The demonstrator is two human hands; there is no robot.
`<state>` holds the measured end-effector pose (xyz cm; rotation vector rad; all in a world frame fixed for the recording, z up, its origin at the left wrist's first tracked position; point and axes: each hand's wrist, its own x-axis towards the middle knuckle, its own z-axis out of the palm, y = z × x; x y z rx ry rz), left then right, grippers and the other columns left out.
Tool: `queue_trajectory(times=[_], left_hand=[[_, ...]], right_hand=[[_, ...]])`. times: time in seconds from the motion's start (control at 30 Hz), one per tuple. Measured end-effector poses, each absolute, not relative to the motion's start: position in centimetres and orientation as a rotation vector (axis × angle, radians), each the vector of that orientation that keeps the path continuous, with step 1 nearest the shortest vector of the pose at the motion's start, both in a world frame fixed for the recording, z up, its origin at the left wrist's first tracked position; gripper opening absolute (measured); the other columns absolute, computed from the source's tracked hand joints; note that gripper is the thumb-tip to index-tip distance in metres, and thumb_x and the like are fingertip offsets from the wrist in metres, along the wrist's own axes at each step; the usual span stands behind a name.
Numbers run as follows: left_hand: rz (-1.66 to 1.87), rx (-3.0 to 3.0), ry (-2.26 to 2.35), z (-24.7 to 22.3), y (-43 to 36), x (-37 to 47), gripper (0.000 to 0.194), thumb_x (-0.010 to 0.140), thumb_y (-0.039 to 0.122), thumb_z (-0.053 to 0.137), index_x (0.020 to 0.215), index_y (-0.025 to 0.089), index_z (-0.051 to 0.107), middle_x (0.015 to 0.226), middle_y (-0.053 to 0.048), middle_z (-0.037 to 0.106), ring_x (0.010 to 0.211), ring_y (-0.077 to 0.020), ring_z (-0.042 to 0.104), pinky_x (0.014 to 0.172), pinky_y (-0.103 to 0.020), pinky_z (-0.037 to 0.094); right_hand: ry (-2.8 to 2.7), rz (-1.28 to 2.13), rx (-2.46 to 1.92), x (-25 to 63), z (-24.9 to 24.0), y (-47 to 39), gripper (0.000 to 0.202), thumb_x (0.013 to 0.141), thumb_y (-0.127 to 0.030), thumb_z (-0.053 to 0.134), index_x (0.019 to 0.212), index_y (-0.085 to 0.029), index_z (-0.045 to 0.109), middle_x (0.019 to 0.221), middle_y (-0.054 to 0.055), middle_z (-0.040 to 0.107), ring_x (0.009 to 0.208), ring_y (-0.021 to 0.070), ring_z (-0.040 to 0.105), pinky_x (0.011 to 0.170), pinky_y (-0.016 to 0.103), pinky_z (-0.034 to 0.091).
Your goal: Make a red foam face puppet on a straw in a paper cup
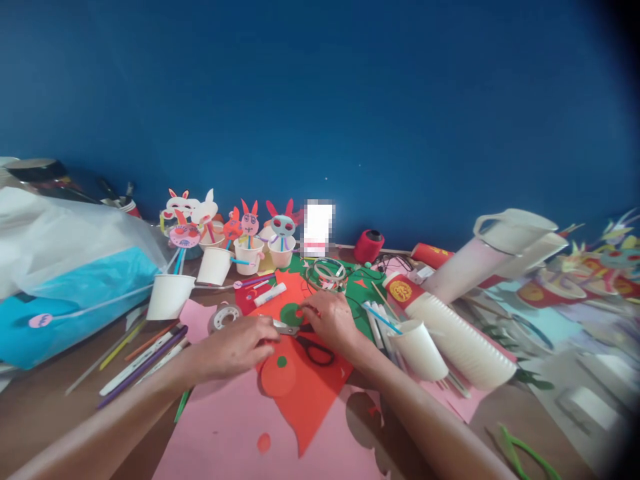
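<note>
My right hand (331,321) has its fingers bent and pinched at the right edge of a green paper circle (290,315). My left hand (245,343) is to the left of it, fingers loosely curved and slightly apart, with nothing visible in them. Between and below the hands lie scissors (315,349) with dark handles, their blades pointing left toward my left fingertips. Under them is red paper (313,407) with a pointed lower end. An orange-red paper circle (279,380) bearing a small green dot (282,361) lies just below the hands.
Pink paper (215,427) with cut-outs covers the front. White cups (170,297) with paper animal faces stand behind on the left, near a tape roll (225,319) and markers (143,363). On the right are stacked cups (457,340) and a pitcher (480,257). A blue wall (320,100) rises behind.
</note>
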<state>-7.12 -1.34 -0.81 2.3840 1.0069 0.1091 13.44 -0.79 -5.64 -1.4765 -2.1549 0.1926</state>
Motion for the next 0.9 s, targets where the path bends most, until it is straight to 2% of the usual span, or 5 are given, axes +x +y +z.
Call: queue_trajectory(times=[0.07,0.2,0.37,0.7,0.9], left_hand=[[0.145,2.410,1.091,-0.8,0.1,-6.9,0.027,0.080,0.022,0.038,0.084,0.021,0.065,0.083,-0.005,0.063,0.077,-0.0189,0.057,0.065,-0.025,0.038],[0.187,2.582,1.212,-2.2,3.0,-5.7,0.028,0.084,0.017,0.034,0.085,0.018,0.063,0.082,-0.006,0.062,0.077,-0.0180,0.056,0.066,-0.026,0.038],[0.138,2.644,1.227,-3.5,4.2,-4.6,0.024,0.083,0.019,0.038,0.072,0.015,0.059,0.076,-0.008,0.059,0.068,-0.0188,0.055,0.057,-0.027,0.034],[0.113,2.664,1.218,-3.8,4.7,-4.6,0.011,0.078,0.018,0.044,0.074,0.019,0.053,0.073,-0.004,0.057,0.068,-0.0191,0.053,0.052,-0.027,0.028],[0.126,2.604,1.203,-4.0,4.7,-4.4,0.012,0.076,0.015,0.043,0.076,0.020,0.055,0.082,-0.004,0.058,0.075,-0.0189,0.054,0.057,-0.026,0.031]], right_hand=[[-2.190,0.126,-1.494,13.3,-5.8,-0.8,0.015,0.084,-0.021,0.050,0.080,-0.022,0.064,0.081,0.002,0.064,0.082,0.0156,0.054,0.076,0.028,0.031],[-2.246,-0.016,-1.547,12.9,-6.1,-0.8,0.017,0.084,-0.030,0.050,0.079,-0.021,0.063,0.080,0.004,0.060,0.081,0.0178,0.051,0.076,0.030,0.029],[-2.306,-0.100,-1.562,12.6,-6.4,-0.9,0.017,0.080,-0.035,0.054,0.084,-0.020,0.062,0.086,0.006,0.058,0.088,0.0215,0.048,0.078,0.034,0.028],[-2.283,0.090,-1.600,12.4,-6.5,-0.6,0.014,0.076,-0.029,0.058,0.087,-0.020,0.060,0.088,0.005,0.060,0.089,0.0213,0.050,0.075,0.033,0.029],[-2.181,0.213,-1.578,12.1,-6.6,-0.6,0.009,0.073,-0.023,0.059,0.082,-0.019,0.057,0.085,0.004,0.061,0.084,0.0192,0.052,0.071,0.030,0.029]])
